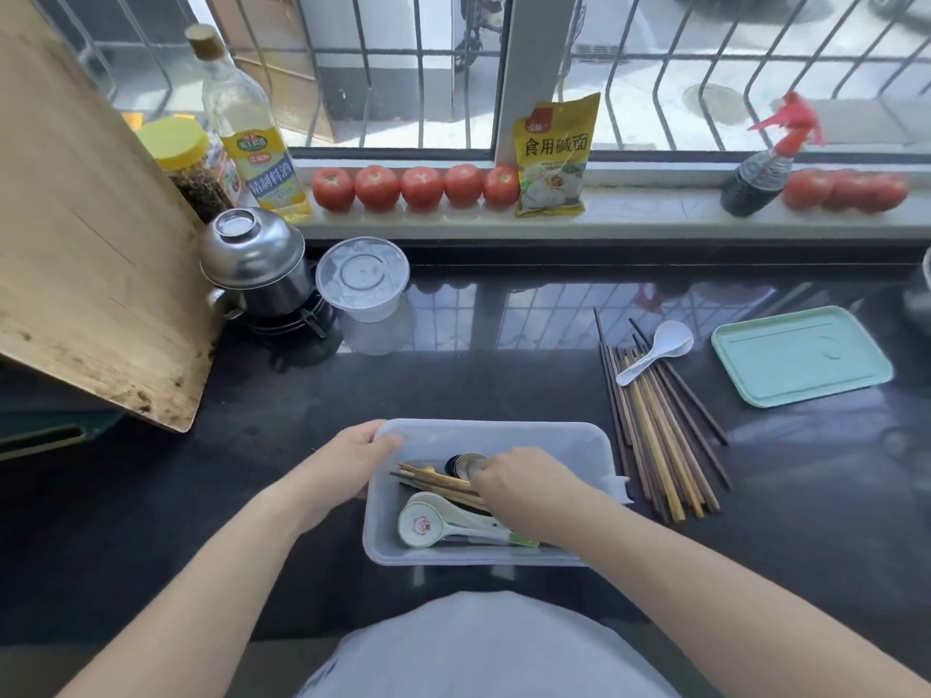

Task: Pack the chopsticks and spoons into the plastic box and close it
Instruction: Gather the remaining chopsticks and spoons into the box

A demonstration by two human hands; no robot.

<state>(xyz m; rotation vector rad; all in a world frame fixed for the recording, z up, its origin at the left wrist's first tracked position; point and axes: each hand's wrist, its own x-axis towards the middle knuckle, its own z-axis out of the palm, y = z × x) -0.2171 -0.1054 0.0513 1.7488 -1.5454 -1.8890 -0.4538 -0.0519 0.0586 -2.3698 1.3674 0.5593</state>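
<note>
Left hand (347, 458) grips plastic box (579, 445) rim; right hand (519, 478) inside, pinching metal spoon (466, 465)

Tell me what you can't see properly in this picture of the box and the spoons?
- Head view: the right hand covers the near ends of the chopsticks in the plastic box, and whether it grips the metal spoon.
- The pile of chopsticks outside overlaps, so no count.
- The left hand hides the box's corner.
- An object at the right edge is cut off.
</note>
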